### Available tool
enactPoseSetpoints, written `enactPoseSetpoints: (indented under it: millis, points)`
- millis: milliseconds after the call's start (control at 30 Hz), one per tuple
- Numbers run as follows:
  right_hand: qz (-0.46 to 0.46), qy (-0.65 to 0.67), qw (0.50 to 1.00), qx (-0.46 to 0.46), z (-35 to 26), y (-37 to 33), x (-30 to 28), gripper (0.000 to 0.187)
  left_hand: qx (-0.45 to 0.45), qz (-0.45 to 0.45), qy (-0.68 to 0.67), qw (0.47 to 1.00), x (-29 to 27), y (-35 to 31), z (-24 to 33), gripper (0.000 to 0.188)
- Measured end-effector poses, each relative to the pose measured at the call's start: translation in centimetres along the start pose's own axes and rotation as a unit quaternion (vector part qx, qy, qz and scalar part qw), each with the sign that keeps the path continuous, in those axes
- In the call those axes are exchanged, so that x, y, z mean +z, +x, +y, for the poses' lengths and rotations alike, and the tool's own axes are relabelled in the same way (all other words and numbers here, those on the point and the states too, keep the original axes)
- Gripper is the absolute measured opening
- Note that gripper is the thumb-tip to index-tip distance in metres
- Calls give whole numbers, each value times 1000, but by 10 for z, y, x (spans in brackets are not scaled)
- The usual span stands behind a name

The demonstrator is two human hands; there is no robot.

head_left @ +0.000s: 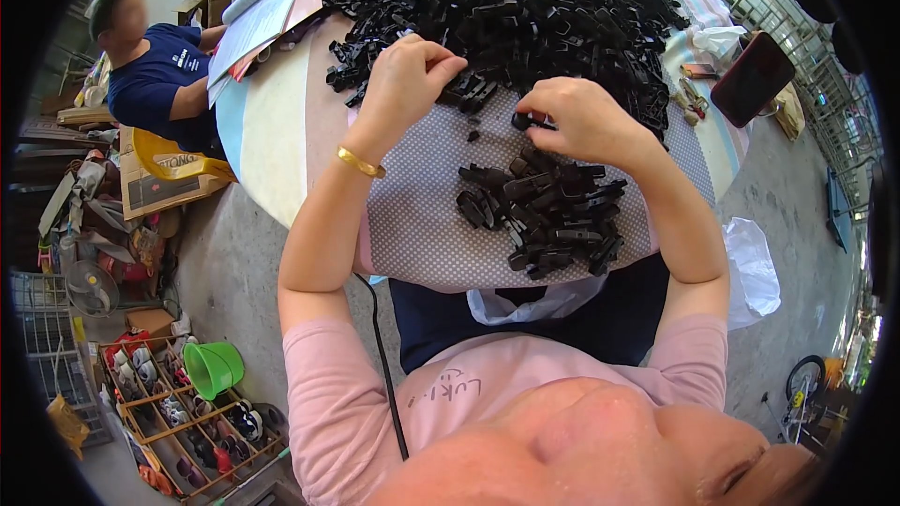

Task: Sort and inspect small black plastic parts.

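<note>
A large heap of small black plastic parts point(506, 23) covers the far side of the table. My right hand point(586, 122) pinches one black plastic part point(534, 121) between thumb and fingers, just above the cloth. At the heap's near edge is my left hand point(408, 84), its fingers closed together; whether anything is between them cannot be made out. A gold bangle point(361, 163) circles that wrist. Between my forearms, close to the table's near edge, lies a smaller pile of black parts point(548, 211). A tiny dark piece point(473, 135) rests on the cloth between the two piles.
Under my arms spreads a grey dotted cloth point(412, 225). A phone point(753, 80) stands tilted at the right, beside keys point(692, 103). At the left sits another person point(155, 75) near papers point(258, 28). A shoe rack point(187, 412) and green bucket point(214, 370) stand on the floor.
</note>
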State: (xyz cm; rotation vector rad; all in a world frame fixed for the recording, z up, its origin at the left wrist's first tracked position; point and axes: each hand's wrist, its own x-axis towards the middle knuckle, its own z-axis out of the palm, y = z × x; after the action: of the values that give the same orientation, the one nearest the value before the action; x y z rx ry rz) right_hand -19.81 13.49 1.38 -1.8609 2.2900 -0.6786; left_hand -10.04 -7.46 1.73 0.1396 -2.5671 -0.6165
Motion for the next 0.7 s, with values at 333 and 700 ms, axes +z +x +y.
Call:
enactPoseSetpoints:
  millis: [333,700]
  points:
    - [186,134,973,-18,12,9,8,27,19,4,-15,1000,20,0,-7,11]
    - [252,291,923,-8,0,9,9,25,-91,-75,-514,850,33,-11,18,17]
